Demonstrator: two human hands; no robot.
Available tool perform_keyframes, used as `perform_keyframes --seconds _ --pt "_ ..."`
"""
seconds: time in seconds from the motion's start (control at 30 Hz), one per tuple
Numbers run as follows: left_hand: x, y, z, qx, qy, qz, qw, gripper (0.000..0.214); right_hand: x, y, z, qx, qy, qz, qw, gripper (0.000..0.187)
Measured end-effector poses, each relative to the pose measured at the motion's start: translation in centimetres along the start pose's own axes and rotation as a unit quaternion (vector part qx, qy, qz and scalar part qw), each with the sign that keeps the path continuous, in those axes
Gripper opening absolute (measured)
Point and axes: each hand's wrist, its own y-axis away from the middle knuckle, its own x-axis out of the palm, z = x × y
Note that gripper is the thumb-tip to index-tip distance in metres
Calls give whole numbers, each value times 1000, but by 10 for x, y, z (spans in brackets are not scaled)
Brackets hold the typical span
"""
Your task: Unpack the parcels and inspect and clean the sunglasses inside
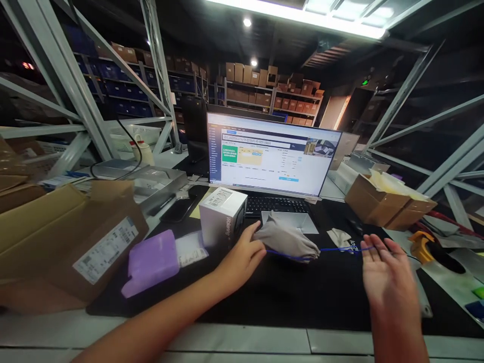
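Note:
A grey cloth pouch (287, 237) lies on the black mat, bunched at its right end. A thin blue drawstring (335, 249) runs along its front and stretches to the right. My left hand (244, 252) is closed on the pouch's left end, thumb and index finger against the cloth. My right hand (389, 269), palm up, holds the far end of the drawstring at its bent fingers; the cord looks taut. Just behind my left hand stands a white printed box (221, 214). A white sheet or flat card (304, 222) shows behind the pouch.
A monitor (272, 156) and keyboard (278, 205) stand behind. At left are an open carton (71, 242) and a purple bubble mailer (155, 259). On the right are a small scrap of cloth (339, 237), a carton (381, 201) and a yellow-black tape dispenser (423, 247).

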Motion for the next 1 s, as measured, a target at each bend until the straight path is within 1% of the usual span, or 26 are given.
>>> perform_keyframes --seconds 0.03,0.07,0.1,0.13,0.17,0.23,0.3,0.33,0.37,0.4,0.43,0.47,0.5,0.53,0.57,0.63,0.67,0.7,0.73,0.77,0.8,0.83,0.87,0.93,1.0 --pt "2 -6 0 10 7 -2 1000 23 9 2 -3 -24 46 55 997 37" --pt "3 -12 -1 18 12 -6 1000 22 19 5 -6 -36 97 120 987 42" --pt "5 -17 -1 22 14 -13 1000 22 29 10 -9 -43 152 186 970 48" --pt "6 -21 -3 24 14 -21 999 21 39 15 -13 -51 212 250 943 55" --pt "7 -24 -4 24 14 -29 999 21 48 20 -17 -66 273 309 909 64" --pt "9 -27 -9 26 15 -42 999 21 66 33 -26 -117 390 396 823 84" --pt "10 -27 -13 32 18 -52 998 21 80 45 -35 -172 486 441 735 97" --pt "10 -26 -15 36 20 -53 998 22 86 49 -38 -195 519 448 702 98" --pt "9 -23 -16 42 23 -55 997 21 91 51 -41 -213 541 448 679 94" --pt "8 -20 -17 51 27 -58 997 18 94 51 -41 -223 555 448 664 88" --pt "6 -15 -17 63 29 -64 996 14 96 49 -39 -222 558 451 661 80" --pt "4 -9 -17 76 24 -72 994 12 97 44 -36 -211 549 455 668 72" --pt "3 -2 -16 90 12 -83 992 19 96 37 -30 -190 533 454 688 64" --pt "2 7 -15 107 -11 -92 990 33 94 28 -24 -159 512 442 720 57" --pt "2 16 -13 124 -45 -96 987 48 92 19 -16 -121 482 416 762 51" --pt "8 33 -8 157 -137 -69 976 70 86 4 -3 -44 381 323 865 43" --pt "12 40 -6 169 -186 -46 967 73 83 0 2 -11 312 267 912 44" --pt "17 46 -5 179 -233 -26 956 69 81 -1 6 14 241 214 947 49" --pt "23 52 -4 185 -273 -15 944 59 78 1 8 28 182 174 967 54" --pt "28 56 -4 192 -303 -17 933 47 75 6 8 28 148 146 978 57" --pt "33 59 -4 205 -321 -32 924 35 73 14 7 14 146 145 978 59" --pt "36 62 -5 224 -328 -55 916 28 71 23 6 -5 167 171 971 59" --pt "39 64 -5 247 -325 -78 910 26 69 33 3 -23 198 212 957 57" --pt "41 68 -7 286 -306 -109 901 26 66 51 -3 -45 250 302 919 50" --pt "42 71 -8 313 -286 -125 897 24 66 63 -10 -71 291 401 866 42"
